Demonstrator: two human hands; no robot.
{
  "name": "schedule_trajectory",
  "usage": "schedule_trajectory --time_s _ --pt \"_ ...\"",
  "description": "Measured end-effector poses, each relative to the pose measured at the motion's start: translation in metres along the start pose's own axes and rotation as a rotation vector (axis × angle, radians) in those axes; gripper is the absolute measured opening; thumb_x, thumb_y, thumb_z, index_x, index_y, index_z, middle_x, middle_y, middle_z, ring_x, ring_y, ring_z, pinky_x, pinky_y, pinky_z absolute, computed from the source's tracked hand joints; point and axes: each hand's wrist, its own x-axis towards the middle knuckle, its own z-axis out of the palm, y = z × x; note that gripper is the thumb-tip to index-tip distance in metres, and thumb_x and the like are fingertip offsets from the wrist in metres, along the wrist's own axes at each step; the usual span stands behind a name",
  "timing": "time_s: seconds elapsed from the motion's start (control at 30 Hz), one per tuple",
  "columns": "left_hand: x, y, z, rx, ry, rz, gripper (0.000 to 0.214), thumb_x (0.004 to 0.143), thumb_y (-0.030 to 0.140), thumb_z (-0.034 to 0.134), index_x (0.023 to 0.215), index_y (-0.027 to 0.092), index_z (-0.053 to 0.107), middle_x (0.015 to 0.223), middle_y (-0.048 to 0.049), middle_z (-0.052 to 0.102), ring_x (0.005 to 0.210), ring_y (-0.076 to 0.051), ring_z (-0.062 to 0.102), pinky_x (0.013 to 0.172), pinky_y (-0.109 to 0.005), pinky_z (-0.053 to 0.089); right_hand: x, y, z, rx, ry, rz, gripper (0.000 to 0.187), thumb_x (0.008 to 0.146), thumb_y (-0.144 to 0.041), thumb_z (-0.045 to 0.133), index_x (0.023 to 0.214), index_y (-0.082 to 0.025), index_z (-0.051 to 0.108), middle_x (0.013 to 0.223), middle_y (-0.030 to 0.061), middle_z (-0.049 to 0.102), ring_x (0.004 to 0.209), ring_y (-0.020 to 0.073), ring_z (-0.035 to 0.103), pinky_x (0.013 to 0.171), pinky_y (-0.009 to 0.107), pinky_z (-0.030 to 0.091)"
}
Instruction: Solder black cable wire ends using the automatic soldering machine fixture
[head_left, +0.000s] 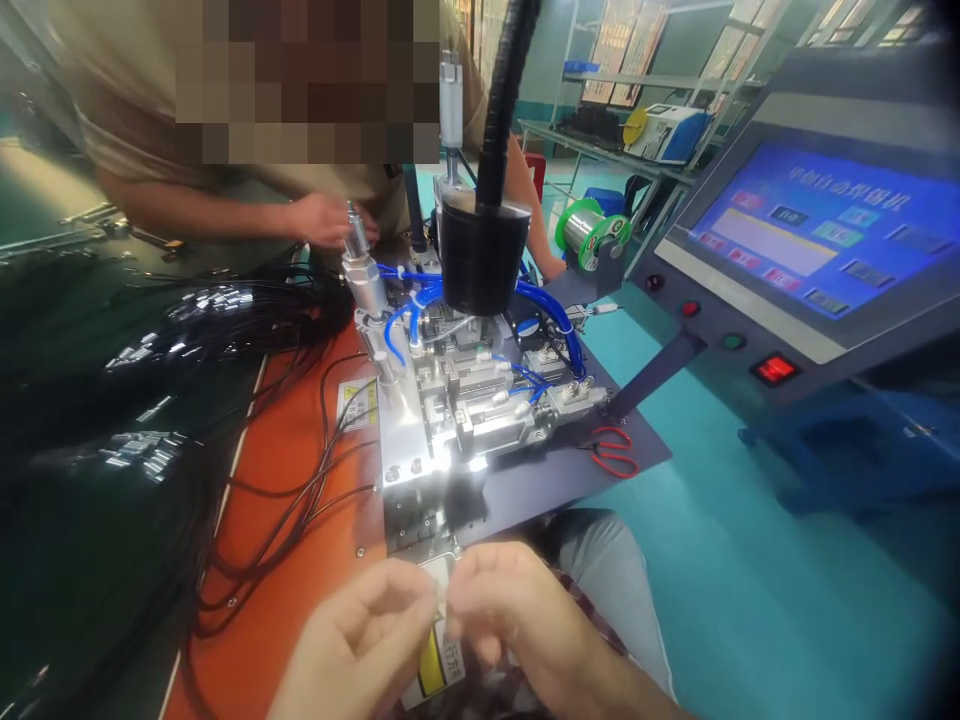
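Note:
My left hand (pixel 367 630) and my right hand (pixel 517 605) meet at the bottom middle, just in front of the metal machine (pixel 495 400). Both have thumb and fingers pinched together, the fingertips almost touching. Whatever lies between them is too small and blurred to name. Below the fingers a white and yellow label (pixel 433 665) partly shows. A bright light falls on the near end of the machine, where silver cylinders and blue air tubes (pixel 570 330) are mounted. Several thin black cables (pixel 319 490) run across the orange-red table surface (pixel 285 530) to my left.
A black fume hose nozzle (pixel 484 255) hangs over the machine. Red-handled scissors (pixel 615 455) lie on its base plate, right. Behind are a green wire spool (pixel 589 235) and a lit control screen (pixel 810 220). Across stands a person, one hand (pixel 326 220) by a cable bundle (pixel 247 310).

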Motion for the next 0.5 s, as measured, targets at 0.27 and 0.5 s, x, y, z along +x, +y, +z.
schedule_trajectory --time_s 0.27,0.5 --pt "-0.002 0.008 0.001 0.048 0.01 -0.019 0.051 0.056 0.065 0.085 0.079 0.022 0.071 0.047 0.0083 0.042 0.043 -0.005 0.021 0.046 -0.022 0.02 -0.001 -0.005 -0.003 0.006 -0.029 0.051 0.007 0.058 -0.019 0.066 0.055 -0.013 0.064 0.049 -0.003 0.061 0.035 0.0036 0.04 0.04 0.018 0.027" --pt "-0.009 0.013 0.009 0.014 0.023 -0.067 0.044 0.069 0.064 0.078 0.073 0.021 0.066 0.057 0.0043 0.052 0.047 -0.007 0.031 0.049 -0.021 0.024 -0.014 0.0 0.01 -0.148 0.118 -0.137 0.005 0.063 -0.018 0.059 0.06 -0.018 0.055 0.04 -0.0091 0.048 0.038 0.0057 0.039 0.042 0.018 0.031"
